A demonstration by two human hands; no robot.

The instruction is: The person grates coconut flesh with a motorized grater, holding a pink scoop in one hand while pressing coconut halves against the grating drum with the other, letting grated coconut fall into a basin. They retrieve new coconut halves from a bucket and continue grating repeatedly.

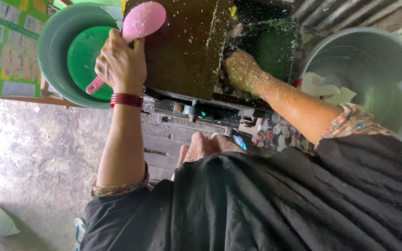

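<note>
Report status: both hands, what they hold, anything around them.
Left hand gripping pink plastic paddle spoon, crumb-coated. Right hand buried in crumbs at dark machine, grip hidden. Green plastic basin beside left hand, grey tub on the right.

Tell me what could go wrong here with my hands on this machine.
The right hand, coated in crumbs, reaches into the dark machine; moving parts there could catch fingers. The left hand holds a pink scoop tilted over the green basin, so crumbs may spill.
</note>
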